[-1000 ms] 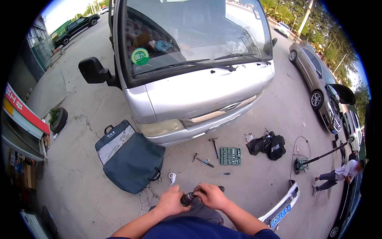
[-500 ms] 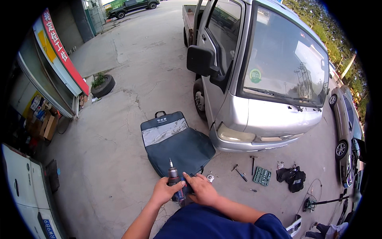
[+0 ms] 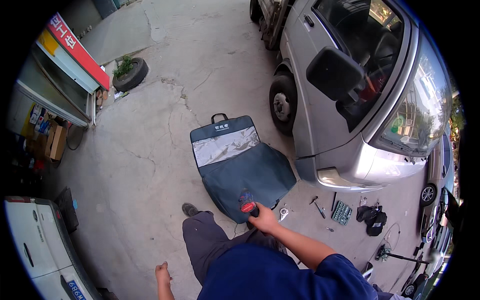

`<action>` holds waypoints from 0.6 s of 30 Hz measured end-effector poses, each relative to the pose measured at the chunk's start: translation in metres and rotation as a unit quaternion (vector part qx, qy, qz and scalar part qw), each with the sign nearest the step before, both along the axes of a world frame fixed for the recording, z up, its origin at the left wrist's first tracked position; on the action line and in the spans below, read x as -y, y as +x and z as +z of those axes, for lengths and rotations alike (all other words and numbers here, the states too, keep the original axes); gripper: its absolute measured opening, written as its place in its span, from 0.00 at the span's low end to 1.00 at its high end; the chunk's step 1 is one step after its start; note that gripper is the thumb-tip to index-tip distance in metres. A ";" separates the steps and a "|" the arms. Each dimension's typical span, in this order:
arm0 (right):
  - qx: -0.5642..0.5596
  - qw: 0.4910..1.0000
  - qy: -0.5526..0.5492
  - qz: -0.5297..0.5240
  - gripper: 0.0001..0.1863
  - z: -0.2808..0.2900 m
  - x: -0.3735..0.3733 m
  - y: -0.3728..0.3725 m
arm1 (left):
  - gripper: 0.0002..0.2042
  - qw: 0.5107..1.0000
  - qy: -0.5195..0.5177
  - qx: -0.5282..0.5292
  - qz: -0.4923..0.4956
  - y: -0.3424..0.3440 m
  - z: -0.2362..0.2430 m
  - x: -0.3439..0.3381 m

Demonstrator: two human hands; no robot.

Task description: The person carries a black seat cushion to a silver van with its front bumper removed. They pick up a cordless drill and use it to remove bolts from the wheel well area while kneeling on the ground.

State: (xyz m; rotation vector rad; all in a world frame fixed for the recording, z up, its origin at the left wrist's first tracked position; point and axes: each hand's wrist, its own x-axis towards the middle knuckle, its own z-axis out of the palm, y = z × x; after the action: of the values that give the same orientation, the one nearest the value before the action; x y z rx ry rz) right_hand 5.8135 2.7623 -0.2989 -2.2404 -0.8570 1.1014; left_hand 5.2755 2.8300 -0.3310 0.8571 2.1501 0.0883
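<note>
Far left: a white vehicle [image 3: 40, 245], being parked at the edge of view; above it, a cardboard box [image 3: 56, 142] is being kept by a doorway.

Next: one tyre [image 3: 132, 75], being used to hold a green plant.

Left hand [image 3: 163, 273]: being held low and out to the side; fingers partly curled, nothing seen in them; whether they are being fully closed cannot be told.

Centre: a dark grey-blue bag [image 3: 242, 172] with a silvery panel, being laid out flat on the ground.

Power drill [image 3: 247, 204]: being held above the bag's near part; its bit is being hidden.

Right hand [image 3: 263, 220]: fingers being clamped on the drill's handle. For steady carrying, the grip is probably best being kept firm, the wrist straight, and the bit turned away from the legs.

Right: a hammer [image 3: 318, 208], a green socket set [image 3: 342, 213] and a black bundle [image 3: 372, 220] are being left beside the silver truck [image 3: 320, 120].
</note>
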 end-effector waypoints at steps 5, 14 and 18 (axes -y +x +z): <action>0.076 0.980 -0.185 -0.006 0.34 -0.050 -0.057 0.008 | 0.12 0.991 -0.131 0.002 0.023 -0.149 -0.073 -0.051; 0.003 0.904 -0.420 -0.073 0.25 -0.034 -0.101 0.002 | 0.11 0.988 -0.070 0.133 -0.029 -0.106 0.009 -0.426; -0.016 0.893 -0.435 -0.118 0.23 -0.004 -0.142 -0.021 | 0.11 0.967 0.012 0.221 -0.125 -0.023 0.028 -0.610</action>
State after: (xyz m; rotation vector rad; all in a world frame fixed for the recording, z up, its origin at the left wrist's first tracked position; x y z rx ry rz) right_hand 5.7924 2.9039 -0.3025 -2.8973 -0.0144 1.5972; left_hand 5.2529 3.4398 -0.3028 1.0106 1.6170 0.1611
